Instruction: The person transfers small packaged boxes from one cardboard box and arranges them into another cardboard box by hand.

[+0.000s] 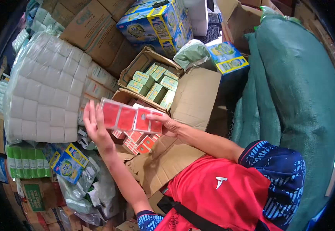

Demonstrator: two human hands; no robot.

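Observation:
My right hand (165, 122) grips the right end of a row of red packs (127, 116) with pale edges. At the row's left end my left hand (95, 122) is raised with its fingers apart, close to the packs or touching them; which of the two I cannot tell. Beneath the row, an open cardboard box (163, 166) holds more red and white packs (140, 143). Just beyond it stands another open carton (149, 54) with several small green and yellow boxes (155, 92) inside.
Wrapped white rolls (44, 90) are stacked at the left. Blue and yellow cartons (152, 25) stand at the back. Large green sacks (298, 88) fill the right side. Green packages (28, 161) and clear plastic bags (79, 196) lie at the lower left.

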